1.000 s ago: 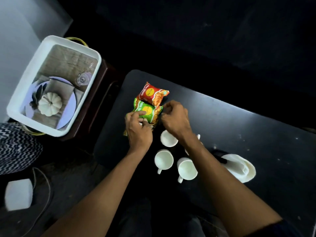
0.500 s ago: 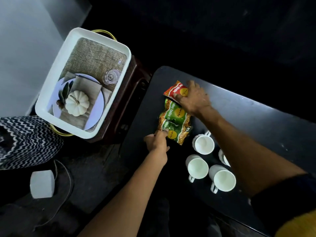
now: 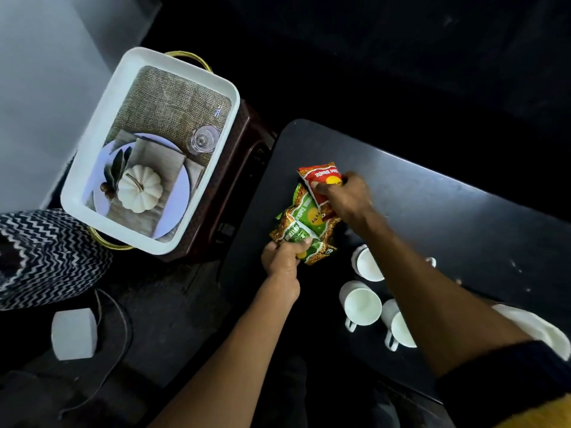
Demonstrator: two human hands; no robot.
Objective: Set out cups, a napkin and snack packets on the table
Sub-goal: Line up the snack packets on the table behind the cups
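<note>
Left hand (image 3: 282,261) is pinching the nearest green packet (image 3: 296,239) at frame centre; right hand (image 3: 346,196) is gripping the red packet (image 3: 321,177) just above, fingers curled on it; second green packet (image 3: 309,211) is lying btwn them; white cups (image 3: 360,302) are sitting lower right on the black table (image 3: 448,217); napkin (image 3: 537,329) is at the far right edge.

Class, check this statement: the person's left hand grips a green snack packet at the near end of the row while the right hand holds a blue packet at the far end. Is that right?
Not quite. The head view shows the right hand holding a red packet, not a blue one. The rest stands: the left hand grips a green snack packet at the near end of the row.
</note>
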